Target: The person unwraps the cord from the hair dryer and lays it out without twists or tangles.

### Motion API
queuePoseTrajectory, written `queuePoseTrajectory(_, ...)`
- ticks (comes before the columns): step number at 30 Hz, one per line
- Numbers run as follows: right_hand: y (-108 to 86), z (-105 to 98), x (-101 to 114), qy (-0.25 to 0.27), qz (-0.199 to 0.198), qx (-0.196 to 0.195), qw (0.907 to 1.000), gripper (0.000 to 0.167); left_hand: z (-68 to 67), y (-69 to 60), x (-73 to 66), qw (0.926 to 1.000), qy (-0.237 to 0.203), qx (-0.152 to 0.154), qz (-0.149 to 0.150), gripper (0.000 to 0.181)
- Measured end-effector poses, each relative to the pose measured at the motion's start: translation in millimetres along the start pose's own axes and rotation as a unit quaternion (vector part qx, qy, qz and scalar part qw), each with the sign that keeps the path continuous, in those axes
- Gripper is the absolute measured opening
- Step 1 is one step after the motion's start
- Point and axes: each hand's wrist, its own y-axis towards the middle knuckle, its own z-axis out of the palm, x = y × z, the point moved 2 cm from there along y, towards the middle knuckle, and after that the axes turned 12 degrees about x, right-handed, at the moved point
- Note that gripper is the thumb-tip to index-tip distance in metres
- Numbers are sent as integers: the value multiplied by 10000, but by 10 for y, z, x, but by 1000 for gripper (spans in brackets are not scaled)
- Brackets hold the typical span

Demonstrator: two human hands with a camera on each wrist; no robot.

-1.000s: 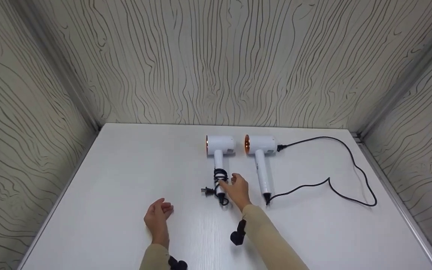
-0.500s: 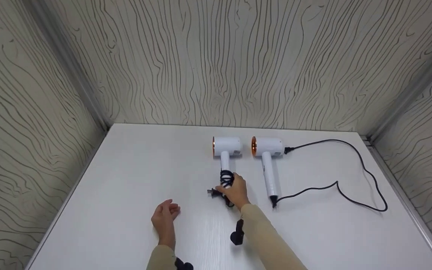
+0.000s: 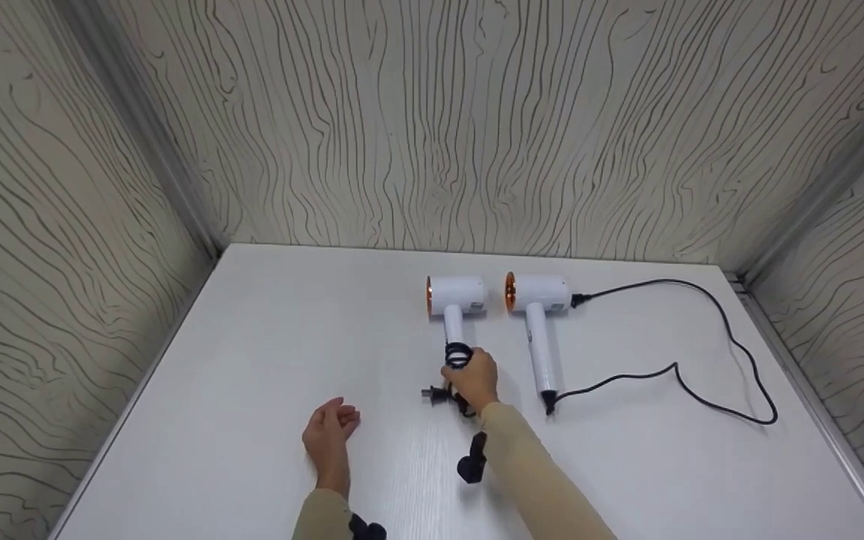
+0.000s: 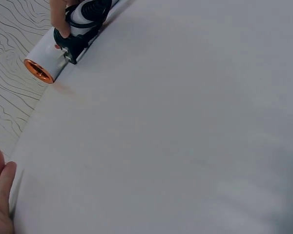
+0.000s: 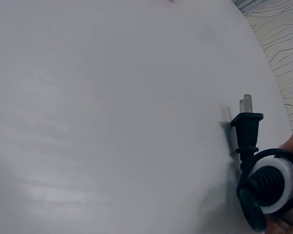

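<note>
Cord-wrapped hair dryer [image 3: 457, 294] seen just left of loose-corded hair dryer [image 3: 543, 291] on counter [image 3: 297, 330] — handle [image 3: 453, 325] clasped by right grip [image 3: 477, 379]. Left grip [image 3: 327, 436] relaxed, half-curled — positioned farther left of loose-corded hair dryer.

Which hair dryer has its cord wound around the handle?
The hair dryer gripped by the right hand; the cord of the other dryer trails loose across the table.

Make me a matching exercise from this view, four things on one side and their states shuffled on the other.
1. left hand
2. right hand
3. plug by the right hand
4. untouched hair dryer

A. dark, prongs showing
B. black cord unwound across the table
C. gripping a cord-wrapped handle
D. holding nothing

Pairs: 1-D, 2-C, 3-A, 4-B
</note>
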Motion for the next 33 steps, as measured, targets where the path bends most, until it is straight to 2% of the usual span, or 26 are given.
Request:
queuePoseTrajectory(5,-18,-34,25,441,264,-234,9984,51,-4,3,-10,10000,-36,-1,-24,34)
queuePoseTrajectory(10,-19,-44,8,877,556,-64,9946,54,-2,3,-17,10000,-71,-37,-1,33)
queuePoseTrajectory(15,-10,-37,-45,1027,549,-26,9932,53,11,2,-7,9999,-107,-40,32,34)
queuePoseTrajectory(19,-11,-23,-89,1179,591,-116,9912,54,10,-13,3,10000,39,-51,-8,34)
queuePoseTrajectory(25,-46,-48,-85,1711,860,-220,9812,65,0,-23,2,10000,0,1,12,35)
queuePoseTrajectory(33,-56,-175,20,1624,800,-374,9828,59,-7,-25,-6,10000,-43,18,12,34)
